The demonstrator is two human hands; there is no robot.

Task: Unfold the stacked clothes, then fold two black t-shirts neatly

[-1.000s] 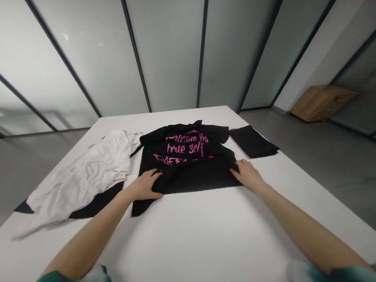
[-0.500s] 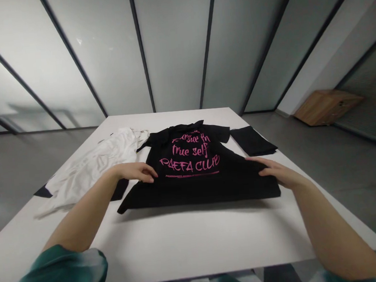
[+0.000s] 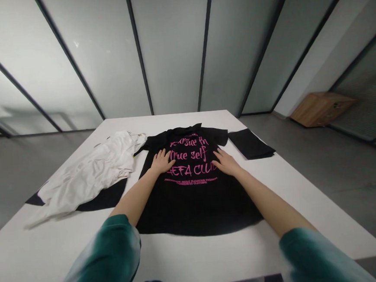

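Observation:
A black T-shirt with pink lettering lies spread on the white table, its hem toward me and its collar at the far end. My left hand rests on the left part of the print, fingers stretched out. On the right side of the print lies my right hand, its fingers spread as well. Both hands touch the cloth and hold nothing. The T-shirt's collar end looks rumpled, with a bit of fabric raised there.
Left of the T-shirt is a crumpled white garment, lying over a dark cloth. At the right table edge sits a folded black garment. Beyond the table stand frosted glass panels and a wooden cabinet on the floor.
The T-shirt's lower part has come down flat, its hem now nearer me. Both hands have let go of its sides and moved inward and away from me onto the print.

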